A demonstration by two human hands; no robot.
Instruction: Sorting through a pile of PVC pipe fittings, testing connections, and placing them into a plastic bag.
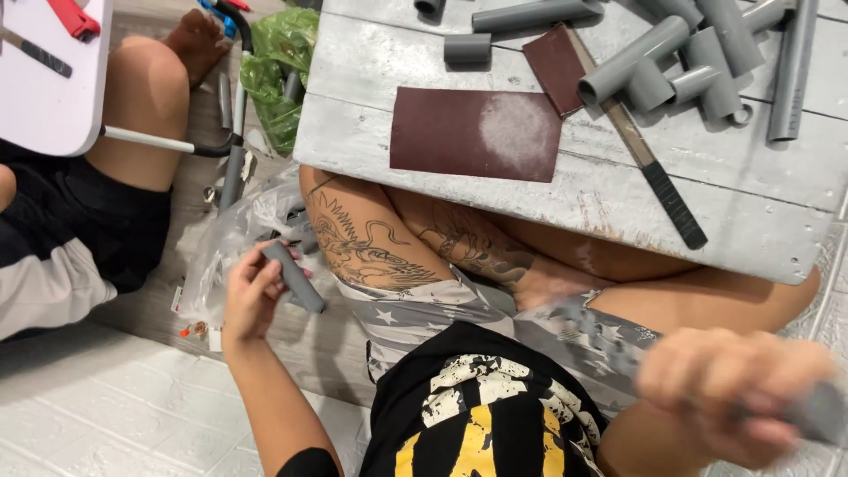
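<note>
While the right hand shows blurred at the lower right, fingers curled closed around a grey piece of unclear shape, the left hand pinches a short grey pipe section above a clear plastic bag. Farther off, the low grey wooden table carries a sandpaper sheet, a long file and cut pipe pieces.

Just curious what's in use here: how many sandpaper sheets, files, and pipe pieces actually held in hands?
Sandpaper sheets: 2
File: 1
Grey pipe pieces held: 2, one in the left hand, one, blurred, in the right hand
Total: 5
</note>
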